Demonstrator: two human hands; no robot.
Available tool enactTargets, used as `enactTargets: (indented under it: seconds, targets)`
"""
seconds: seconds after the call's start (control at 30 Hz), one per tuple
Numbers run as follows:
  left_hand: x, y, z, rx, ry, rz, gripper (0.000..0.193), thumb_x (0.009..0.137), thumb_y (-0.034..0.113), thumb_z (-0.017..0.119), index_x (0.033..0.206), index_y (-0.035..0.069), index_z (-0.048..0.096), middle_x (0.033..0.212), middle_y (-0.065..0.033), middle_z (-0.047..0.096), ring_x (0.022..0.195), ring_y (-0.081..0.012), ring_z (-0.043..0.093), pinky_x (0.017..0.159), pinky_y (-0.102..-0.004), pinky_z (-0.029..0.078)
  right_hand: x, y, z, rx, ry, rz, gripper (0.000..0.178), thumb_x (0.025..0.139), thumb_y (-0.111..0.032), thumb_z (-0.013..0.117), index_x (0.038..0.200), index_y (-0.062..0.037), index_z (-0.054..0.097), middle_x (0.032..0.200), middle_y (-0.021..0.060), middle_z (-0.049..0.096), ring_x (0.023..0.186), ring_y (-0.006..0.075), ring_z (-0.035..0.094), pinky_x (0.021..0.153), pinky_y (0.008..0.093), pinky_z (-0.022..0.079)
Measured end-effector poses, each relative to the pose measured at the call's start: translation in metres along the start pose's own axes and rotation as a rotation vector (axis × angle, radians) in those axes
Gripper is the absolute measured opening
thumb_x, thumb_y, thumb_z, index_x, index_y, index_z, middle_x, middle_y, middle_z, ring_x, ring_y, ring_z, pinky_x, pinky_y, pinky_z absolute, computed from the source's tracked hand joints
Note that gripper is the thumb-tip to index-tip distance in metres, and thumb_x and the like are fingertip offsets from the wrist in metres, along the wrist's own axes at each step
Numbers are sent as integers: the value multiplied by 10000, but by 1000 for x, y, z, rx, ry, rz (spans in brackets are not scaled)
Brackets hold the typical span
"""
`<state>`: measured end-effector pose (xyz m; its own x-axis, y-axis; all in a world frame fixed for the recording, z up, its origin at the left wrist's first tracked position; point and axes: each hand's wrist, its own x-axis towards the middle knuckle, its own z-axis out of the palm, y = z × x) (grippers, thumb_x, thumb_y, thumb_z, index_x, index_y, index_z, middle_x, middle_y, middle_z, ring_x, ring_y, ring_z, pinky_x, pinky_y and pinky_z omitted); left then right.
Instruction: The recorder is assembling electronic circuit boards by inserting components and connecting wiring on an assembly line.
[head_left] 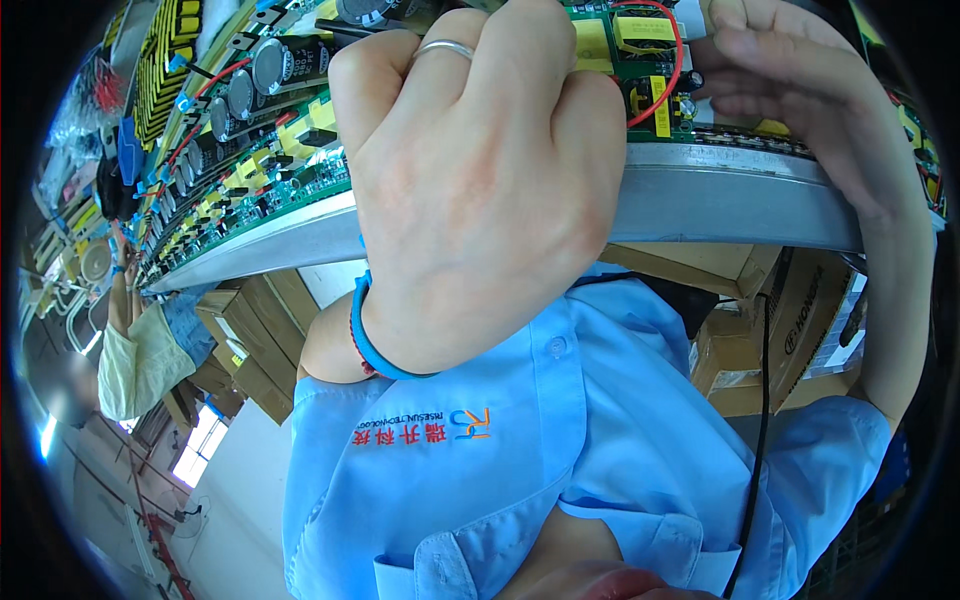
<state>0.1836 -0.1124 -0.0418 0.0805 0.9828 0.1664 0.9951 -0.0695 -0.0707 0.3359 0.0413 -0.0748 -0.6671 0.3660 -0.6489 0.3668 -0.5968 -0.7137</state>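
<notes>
In the middle, my left hand (pixel 480 160) is bent at the knuckles, back toward the camera, over a row of green circuit boards (pixel 625 65). Its fingertips and anything they grip are hidden beneath it. A ring and a blue wristband (pixel 385 345) are on it. To the right, my right hand (pixel 800 80) reaches over the same row with loosely curved fingers, thumb apart from the others, and nothing visible between them. Just left of its fingertips are a looped red wire (pixel 678 60) and a yellow-wrapped transformer (pixel 645 30). I cannot tell whether they touch the board.
A grey metal rail (pixel 740 200) runs along the boards' near edge. Large black capacitors (pixel 280 65) line the boards at left. Cardboard boxes (pixel 265 340) stand below, with another carton (pixel 800 310) at right. A black cable (pixel 765 400) hangs beside me. Another person (pixel 150 360) stands at far left.
</notes>
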Motion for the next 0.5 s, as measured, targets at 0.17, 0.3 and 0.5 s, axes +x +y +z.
enactTargets:
  seconds: [0.17, 0.3, 0.5]
  targets:
    - [-2, -7, 6, -90, 94, 89, 169, 643, 93, 781, 767, 94, 665, 752, 7, 529, 688, -170, 527, 692, -326, 309, 0, -6, 8, 3, 134, 79, 303, 935, -274, 620, 1064, -1, 600, 932, 109, 661, 851, 178, 638, 791, 316, 496]
    - [8, 7, -10, 13, -72, -23, 185, 632, 96, 775, 783, 97, 667, 753, 6, 532, 677, -173, 531, 691, -329, 321, 4, -13, 9, 17, -71, 118, 451, 982, -390, 542, 1224, -9, 530, 1035, 122, 649, 933, 194, 630, 806, 349, 491]
    - [-4, -1, 8, -43, 116, 67, 198, 628, 84, 763, 800, 103, 666, 748, 3, 527, 657, -188, 532, 667, -336, 349, 25, -4, 4, 1060, -541, 480, 505, 1009, -454, 460, 1370, -102, 415, 1145, 72, 607, 950, 161, 593, 777, 341, 468]
